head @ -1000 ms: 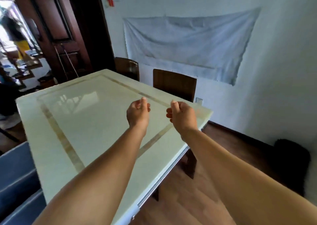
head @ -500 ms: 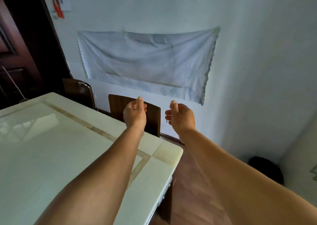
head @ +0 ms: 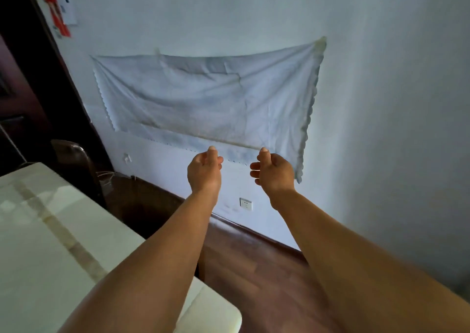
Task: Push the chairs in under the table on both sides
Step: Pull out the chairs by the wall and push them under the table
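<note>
A cream stone-topped table (head: 50,251) fills the lower left. Along its far side stand two dark brown wooden chairs: the nearer chair (head: 142,200) has its back right beside the table edge, and the farther chair (head: 71,157) sits behind it near the door. Both my arms reach forward past the table's corner. My left hand (head: 204,171) and my right hand (head: 274,171) hover in the air in front of the wall, fingers loosely curled and apart, holding nothing. Neither hand touches a chair.
A white wall with a pinned pale cloth (head: 208,104) is straight ahead, with a socket (head: 246,203) low down. Dark wooden floor (head: 254,269) runs between table and wall. A dark door frame (head: 50,78) stands at the left.
My view has swung right and closer to the wall. The table has slid to the lower left and the hands, unchanged in pose, now sit past the nearer chair over the floor.
</note>
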